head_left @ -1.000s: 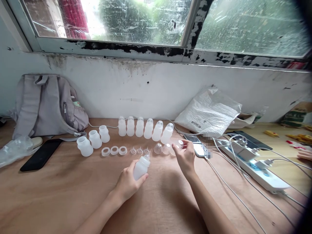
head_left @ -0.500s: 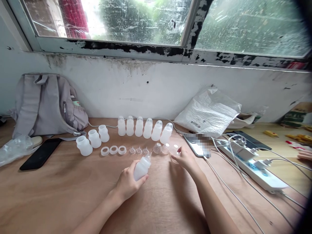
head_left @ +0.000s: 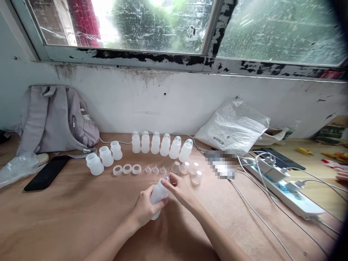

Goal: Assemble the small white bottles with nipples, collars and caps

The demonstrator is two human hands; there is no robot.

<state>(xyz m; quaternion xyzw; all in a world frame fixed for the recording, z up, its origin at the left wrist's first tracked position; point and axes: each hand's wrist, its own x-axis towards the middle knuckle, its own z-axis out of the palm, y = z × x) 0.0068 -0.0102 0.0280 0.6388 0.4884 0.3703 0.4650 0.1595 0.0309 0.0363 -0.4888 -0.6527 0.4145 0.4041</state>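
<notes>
A frosted white baby bottle leans in my left hand, whose fingers wrap round its body. My right hand is closed at the bottle's upper end; its fingers partly hide the collar and teat there. Just beyond my hands is a row of small parts on the table: white collar rings, clear teats with their tips up, and clear dome caps. One of these caps, a nearer clear cap, lies right of my right hand.
Several capped bottles stand along the back, with open bottles to their left. A black phone and a grey backpack are at far left. On the right are a power strip with cables, a plastic bag and another person's hand.
My right hand has moved left from the nearer clear cap to the top of the bottle. The cap stays on the table. My left hand still grips the bottle, now more upright.
</notes>
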